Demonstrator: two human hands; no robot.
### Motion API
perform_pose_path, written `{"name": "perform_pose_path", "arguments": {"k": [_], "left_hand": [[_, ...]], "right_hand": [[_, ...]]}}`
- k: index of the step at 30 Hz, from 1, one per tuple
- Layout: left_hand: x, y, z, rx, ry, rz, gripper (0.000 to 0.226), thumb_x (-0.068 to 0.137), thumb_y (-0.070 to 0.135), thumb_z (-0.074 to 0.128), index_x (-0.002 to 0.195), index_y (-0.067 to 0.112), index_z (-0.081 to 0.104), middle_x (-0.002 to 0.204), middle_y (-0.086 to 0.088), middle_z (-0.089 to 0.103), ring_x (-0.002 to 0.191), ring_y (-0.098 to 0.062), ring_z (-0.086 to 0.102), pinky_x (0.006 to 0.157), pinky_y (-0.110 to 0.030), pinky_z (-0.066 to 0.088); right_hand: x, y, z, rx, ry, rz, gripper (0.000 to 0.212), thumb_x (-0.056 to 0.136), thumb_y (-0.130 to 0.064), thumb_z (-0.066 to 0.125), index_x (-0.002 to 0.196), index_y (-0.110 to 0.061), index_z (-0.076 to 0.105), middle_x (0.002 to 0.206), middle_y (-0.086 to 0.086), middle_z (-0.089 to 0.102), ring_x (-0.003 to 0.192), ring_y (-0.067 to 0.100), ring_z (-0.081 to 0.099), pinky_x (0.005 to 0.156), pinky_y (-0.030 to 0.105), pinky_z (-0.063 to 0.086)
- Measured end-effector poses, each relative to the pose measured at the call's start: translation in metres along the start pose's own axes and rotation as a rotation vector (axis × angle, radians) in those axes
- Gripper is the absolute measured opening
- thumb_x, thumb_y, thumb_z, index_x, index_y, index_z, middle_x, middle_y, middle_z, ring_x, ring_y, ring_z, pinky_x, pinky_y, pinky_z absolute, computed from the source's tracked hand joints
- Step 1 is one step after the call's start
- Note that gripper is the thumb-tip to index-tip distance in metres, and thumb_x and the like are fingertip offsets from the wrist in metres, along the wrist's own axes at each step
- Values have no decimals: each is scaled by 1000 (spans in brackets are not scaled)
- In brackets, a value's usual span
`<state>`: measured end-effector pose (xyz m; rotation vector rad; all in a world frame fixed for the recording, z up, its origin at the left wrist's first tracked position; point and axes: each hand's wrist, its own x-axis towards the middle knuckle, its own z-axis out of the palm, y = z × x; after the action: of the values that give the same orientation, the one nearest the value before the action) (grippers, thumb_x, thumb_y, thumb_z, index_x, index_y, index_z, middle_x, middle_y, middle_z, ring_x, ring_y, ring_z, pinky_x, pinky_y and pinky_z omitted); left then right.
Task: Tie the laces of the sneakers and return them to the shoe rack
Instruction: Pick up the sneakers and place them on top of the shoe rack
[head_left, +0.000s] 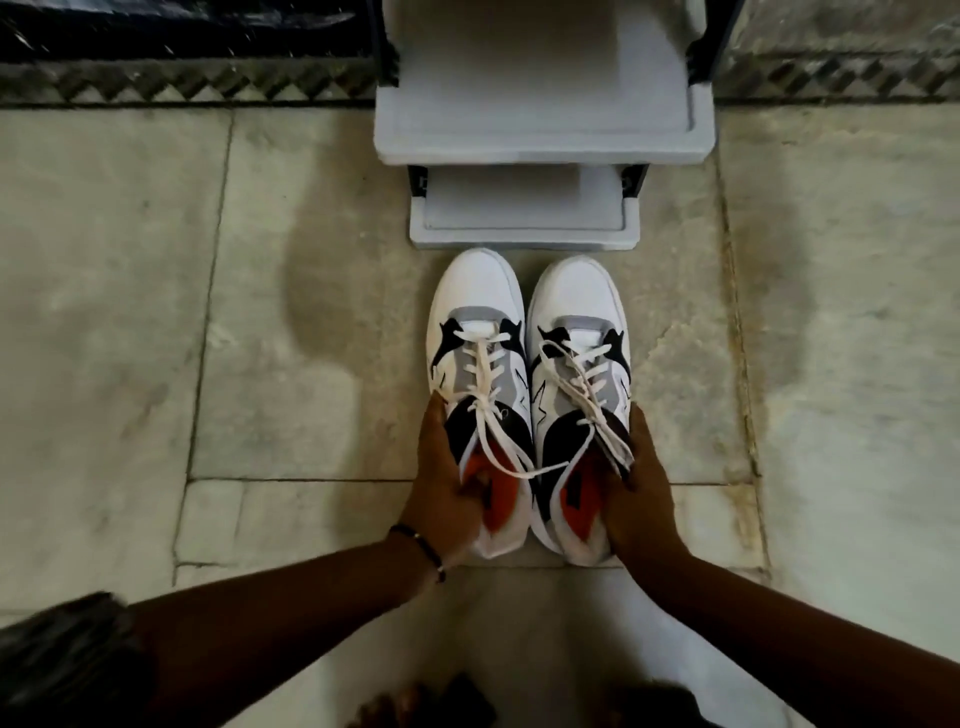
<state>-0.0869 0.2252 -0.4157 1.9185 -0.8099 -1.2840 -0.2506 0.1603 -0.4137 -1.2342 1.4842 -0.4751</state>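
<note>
Two white, grey and black sneakers with orange lining stand side by side on the stone floor, toes pointing at the shoe rack (524, 236). My left hand (447, 483) grips the left sneaker (475, 312) at its collar, fingers inside the opening. My right hand (641, 488) holds the right sneaker (576, 306) by its outer heel side. The white laces (488, 395) lie loose and untied over both tongues, one end trailing across to the other shoe.
The grey rack has two visible shelves (540, 78), stepped, with black side posts. A patterned border strip (208, 83) runs along the far floor edge. My feet show at the bottom edge. Stone tiles spread out on both sides.
</note>
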Motion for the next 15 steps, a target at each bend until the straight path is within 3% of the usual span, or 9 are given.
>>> {"name": "perform_pose_path", "arguments": {"k": [2, 3, 5, 8, 11, 15], "left_hand": [[-1, 8, -4, -79, 32, -47, 74, 82, 4, 49, 136, 44, 17, 142, 1, 41, 131, -6, 40, 111, -38, 35], [-4, 13, -7, -79, 33, -64, 73, 84, 0, 47, 133, 46, 20, 140, 2, 43, 129, -4, 42, 110, -36, 36], [-13, 21, -10, -32, 40, -82, 79, 81, -8, 42, 136, 42, 16, 147, -2, 36, 136, -11, 34, 115, -42, 29], [-34, 34, -15, -31, 104, -160, 83, 75, -14, 34, 141, 32, 12, 153, -8, 27, 141, -21, 25, 117, -49, 22], [-73, 73, -27, -50, 141, -200, 80, 77, -15, 34, 145, 22, 14, 153, -6, 28, 141, -21, 26, 118, -46, 22], [-132, 141, -65, -26, 87, -161, 78, 75, -1, 36, 139, 37, 10, 153, -5, 26, 141, -19, 26, 117, -40, 24]], "right_hand": [[-2, -9, -3, -38, -10, 56, 50, 90, -10, 53, 122, -46, 37, 114, -16, 57, 102, 1, 55, 78, 0, 40], [-5, -14, -6, -46, -19, 89, 49, 91, -11, 52, 127, -41, 38, 117, -11, 57, 107, 8, 56, 82, 6, 42], [-10, -28, -10, -40, -38, 145, 46, 93, -14, 49, 134, -31, 41, 119, -6, 59, 112, 17, 56, 89, 23, 42], [-20, -53, -18, -27, -26, 172, 41, 92, -16, 49, 131, -28, 48, 118, -2, 65, 109, 19, 59, 95, 33, 45], [-52, -89, -33, -16, -25, 173, 40, 92, -14, 49, 130, -26, 50, 117, 0, 67, 108, 17, 61, 92, 29, 45], [-115, -159, -56, 37, 7, 168, 35, 93, -18, 49, 126, -28, 52, 111, -4, 68, 104, 11, 62, 89, 26, 47]]}}
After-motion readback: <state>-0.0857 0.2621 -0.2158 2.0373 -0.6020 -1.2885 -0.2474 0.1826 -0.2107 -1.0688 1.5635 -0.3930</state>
